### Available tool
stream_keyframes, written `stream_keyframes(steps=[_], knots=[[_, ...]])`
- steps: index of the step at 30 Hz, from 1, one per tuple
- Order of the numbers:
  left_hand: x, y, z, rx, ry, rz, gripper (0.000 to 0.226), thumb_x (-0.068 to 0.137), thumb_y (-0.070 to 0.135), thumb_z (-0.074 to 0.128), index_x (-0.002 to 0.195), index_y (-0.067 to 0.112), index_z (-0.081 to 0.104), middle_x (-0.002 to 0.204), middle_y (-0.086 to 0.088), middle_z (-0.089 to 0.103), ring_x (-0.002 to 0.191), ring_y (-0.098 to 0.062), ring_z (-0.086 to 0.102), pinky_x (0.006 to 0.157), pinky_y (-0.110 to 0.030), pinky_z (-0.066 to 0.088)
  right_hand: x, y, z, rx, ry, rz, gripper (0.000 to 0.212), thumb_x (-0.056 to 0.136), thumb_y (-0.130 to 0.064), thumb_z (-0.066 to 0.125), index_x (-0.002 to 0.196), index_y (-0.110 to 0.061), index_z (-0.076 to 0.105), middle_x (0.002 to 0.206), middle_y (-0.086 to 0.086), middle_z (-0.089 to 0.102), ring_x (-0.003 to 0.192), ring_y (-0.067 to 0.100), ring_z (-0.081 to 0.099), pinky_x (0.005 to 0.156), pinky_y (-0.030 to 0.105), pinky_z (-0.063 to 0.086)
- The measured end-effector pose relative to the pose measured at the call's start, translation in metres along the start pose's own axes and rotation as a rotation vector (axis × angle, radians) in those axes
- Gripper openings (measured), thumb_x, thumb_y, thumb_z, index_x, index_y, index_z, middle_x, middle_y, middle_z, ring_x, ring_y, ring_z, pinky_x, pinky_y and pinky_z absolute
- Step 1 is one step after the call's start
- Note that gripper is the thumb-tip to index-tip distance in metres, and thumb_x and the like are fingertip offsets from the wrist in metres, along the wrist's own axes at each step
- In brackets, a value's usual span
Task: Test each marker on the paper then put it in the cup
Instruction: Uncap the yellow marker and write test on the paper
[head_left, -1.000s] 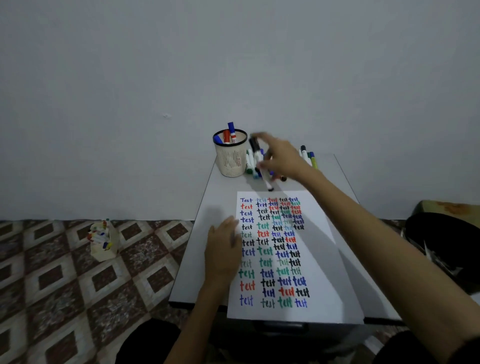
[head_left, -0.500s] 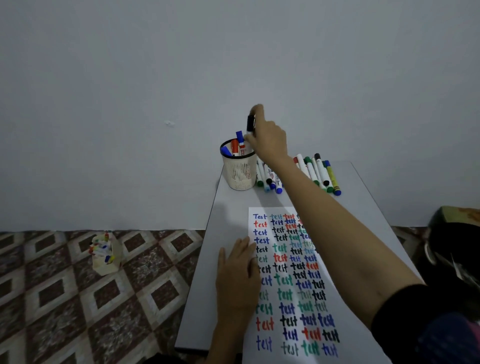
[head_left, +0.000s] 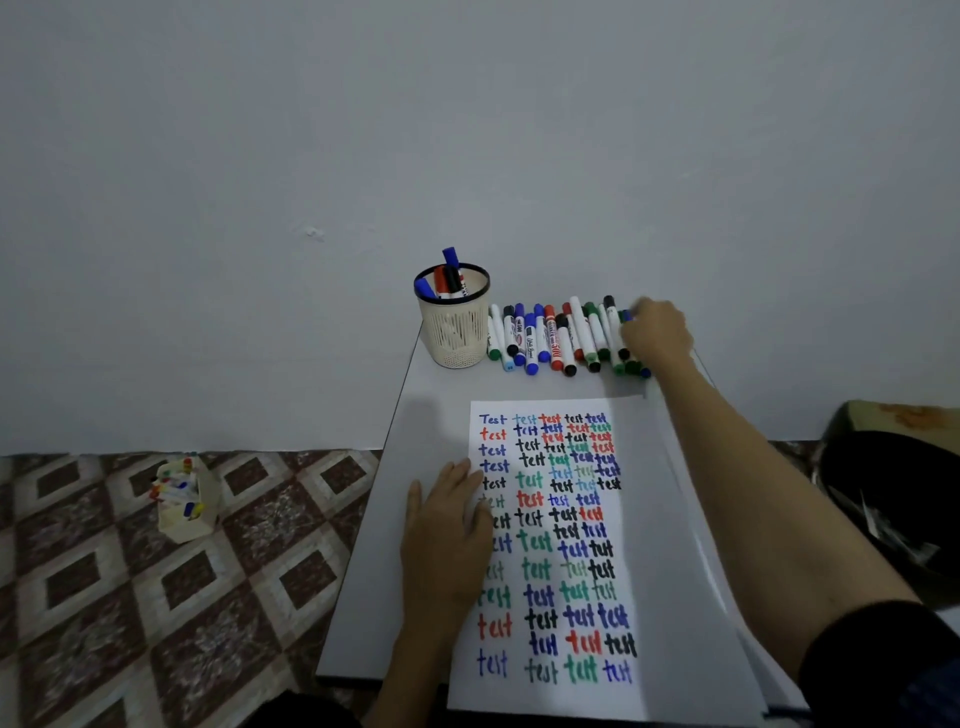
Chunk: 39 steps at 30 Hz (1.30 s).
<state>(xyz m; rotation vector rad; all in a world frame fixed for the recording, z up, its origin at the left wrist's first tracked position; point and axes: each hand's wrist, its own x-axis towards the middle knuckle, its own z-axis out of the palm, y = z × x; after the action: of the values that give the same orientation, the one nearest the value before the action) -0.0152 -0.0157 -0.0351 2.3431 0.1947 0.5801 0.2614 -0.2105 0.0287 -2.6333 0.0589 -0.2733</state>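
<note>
– Where's the black marker (head_left: 453, 280)?
– In the cup (head_left: 453, 332), upper middle. Right hand (head_left: 657, 332) moved to the next markers (head_left: 550, 338); holding one? Can't tell. Left hand (head_left: 447, 535) flat on paper (head_left: 665, 519).

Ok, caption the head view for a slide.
Right hand at the marker row, left hand flat on the paper, cup part-filled.

Home room: patterned tile floor (head_left: 156, 597), plain wall (head_left: 467, 130).
</note>
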Motion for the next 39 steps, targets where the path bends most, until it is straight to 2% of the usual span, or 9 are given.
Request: stream_keyframes(steps=[4, 10, 16, 21, 25, 27, 31, 35, 39], knots=[[0.0, 0.0, 0.001, 0.009, -0.005, -0.013, 0.039, 0.093, 0.017, 0.052, 0.131, 0.014, 0.052, 0.142, 0.002, 0.045, 0.133, -0.006, 0.035, 0.117, -0.026, 0.001, -0.008, 0.05, -0.003, 0.017, -0.096, 0.012, 0.03, 0.086, -0.006, 0.05, 0.109, -0.009, 0.07, 0.116, 0.02, 0.061, 0.104, 0.036, 0.056, 0.077, 0.037, 0.049], [0.0, 0.001, 0.001, 0.005, -0.006, -0.02, 0.038, 0.092, 0.016, 0.053, 0.13, 0.013, 0.053, 0.141, 0.002, 0.046, 0.133, -0.008, 0.037, 0.118, -0.029, 0.004, -0.025, 0.06, -0.003, 0.039, -0.06, -0.154, 0.037, 0.097, -0.023, 0.045, 0.131, -0.02, 0.058, 0.116, 0.021, 0.054, 0.105, 0.038, 0.053, 0.089, 0.044, 0.048], [0.0, -0.001, 0.001, 0.014, -0.014, -0.028, 0.038, 0.093, 0.016, 0.052, 0.13, 0.013, 0.054, 0.142, 0.001, 0.046, 0.133, -0.009, 0.036, 0.118, -0.031, 0.005, -0.047, 0.064, -0.004, 0.056, 0.004, -0.183, 0.032, 0.091, -0.023, 0.054, 0.114, -0.008, 0.069, 0.1, 0.021, 0.06, 0.091, 0.034, 0.056, 0.071, 0.032, 0.044], [-0.002, 0.001, 0.001, 0.021, -0.013, -0.037, 0.038, 0.094, 0.019, 0.05, 0.131, 0.013, 0.053, 0.143, 0.001, 0.044, 0.134, -0.01, 0.034, 0.118, -0.032, 0.006, -0.07, 0.06, -0.011, -0.093, -0.079, -0.231, 0.043, 0.091, -0.028, 0.056, 0.132, -0.015, 0.055, 0.114, 0.017, 0.055, 0.108, 0.033, 0.049, 0.085, 0.039, 0.046], [-0.002, 0.002, 0.0, 0.044, -0.023, -0.04, 0.038, 0.094, 0.019, 0.048, 0.131, 0.014, 0.053, 0.143, 0.0, 0.044, 0.134, -0.011, 0.034, 0.118, -0.033, 0.006, -0.087, 0.064, -0.013, -0.114, -0.011, -0.288, 0.028, 0.092, -0.02, 0.055, 0.114, -0.009, 0.069, 0.097, 0.014, 0.057, 0.091, 0.031, 0.053, 0.075, 0.04, 0.05], [-0.003, 0.004, -0.001, 0.061, -0.026, -0.041, 0.038, 0.094, 0.018, 0.047, 0.131, 0.014, 0.053, 0.144, -0.001, 0.043, 0.135, -0.013, 0.033, 0.118, -0.034, 0.007, -0.095, 0.068, -0.016, -0.075, 0.03, -0.285, 0.023, 0.093, -0.015, 0.056, 0.106, -0.005, 0.071, 0.087, 0.013, 0.055, 0.081, 0.028, 0.051, 0.065, 0.036, 0.045], [-0.005, 0.004, -0.002, 0.056, -0.047, -0.028, 0.039, 0.094, 0.017, 0.046, 0.132, 0.013, 0.051, 0.145, -0.003, 0.042, 0.136, -0.014, 0.031, 0.118, -0.033, 0.01, -0.119, 0.071, -0.03, 0.163, 0.186, -0.233, 0.018, 0.09, -0.005, 0.056, 0.105, -0.003, 0.065, 0.093, 0.013, 0.055, 0.08, 0.026, 0.052, 0.067, 0.029, 0.035], [-0.008, 0.008, 0.0, 0.074, -0.044, -0.015, 0.04, 0.096, 0.02, 0.043, 0.135, 0.012, 0.047, 0.146, -0.004, 0.04, 0.137, -0.015, 0.029, 0.117, -0.034, 0.012, -0.152, 0.052, -0.047, 0.49, 0.307, -0.327, 0.016, 0.092, -0.004, 0.06, 0.107, -0.007, 0.063, 0.1, 0.008, 0.062, 0.086, 0.02, 0.06, 0.075, 0.032, 0.053], [-0.009, 0.009, -0.002, 0.043, -0.012, 0.038, 0.048, 0.094, 0.037, 0.041, 0.136, 0.014, 0.044, 0.145, -0.003, 0.042, 0.136, -0.014, 0.031, 0.117, -0.033, 0.013, -0.201, 0.028, -0.06, 0.995, 0.178, -0.284, 0.01, 0.093, -0.01, 0.059, 0.103, -0.009, 0.061, 0.09, 0.001, 0.063, 0.076, 0.014, 0.062, 0.062, 0.024, 0.057]])
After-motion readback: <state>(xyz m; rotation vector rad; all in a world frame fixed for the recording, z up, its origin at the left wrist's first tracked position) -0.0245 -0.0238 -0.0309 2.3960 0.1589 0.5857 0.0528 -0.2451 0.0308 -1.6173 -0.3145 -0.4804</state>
